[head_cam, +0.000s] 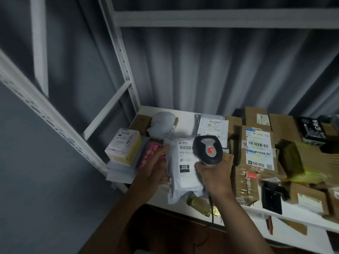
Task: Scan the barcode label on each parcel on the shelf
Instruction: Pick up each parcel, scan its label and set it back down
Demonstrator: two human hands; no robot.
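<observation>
My left hand grips the left edge of a grey plastic mailer parcel, held up over the front of the white shelf. Its white label carries a barcode and the number 010. My right hand grips the handle of a black and grey barcode scanner, whose head sits just right of the barcode and covers the label's right edge. Several other parcels lie on the shelf: a white-labelled bag behind and brown boxes with barcode labels to the right.
A yellow-white box and a pink packet lie at the shelf's left end, with a grey wrapped bundle behind them. A black box stands far right. White uprights frame the shelf; another shelf board runs overhead.
</observation>
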